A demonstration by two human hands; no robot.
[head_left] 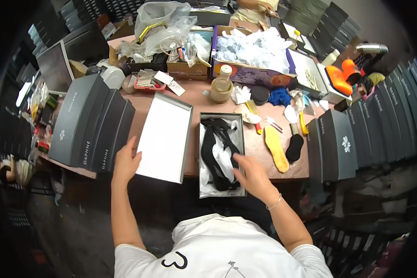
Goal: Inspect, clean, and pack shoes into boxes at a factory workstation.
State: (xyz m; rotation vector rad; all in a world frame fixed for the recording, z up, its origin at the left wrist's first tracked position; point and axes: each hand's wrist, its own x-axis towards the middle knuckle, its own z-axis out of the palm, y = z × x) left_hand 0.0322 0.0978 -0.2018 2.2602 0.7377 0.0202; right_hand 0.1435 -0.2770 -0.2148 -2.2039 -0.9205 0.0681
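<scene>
An open grey shoe box [202, 160] sits at the table's front edge. Inside it lies a pair of black strappy shoes [209, 148], with white tissue paper [223, 160] between and around them. My right hand [254, 177] reaches over the box's right side, its fingers apart and close to the shoes; whether they touch is unclear. Left of the box lies the box lid [164, 139], white inside facing up. At the lid's left edge is my left hand [126, 162], thumb spread from the fingers, nothing visibly gripped.
Stacked grey shoe boxes [81, 125] stand left, more boxes [338, 143] right. A yellow insole [276, 149], a black-headed brush [294, 147] and a glue bottle [222, 85] lie or stand behind. Further back are a carton of crumpled paper [255, 74] and another person's hand [266, 8].
</scene>
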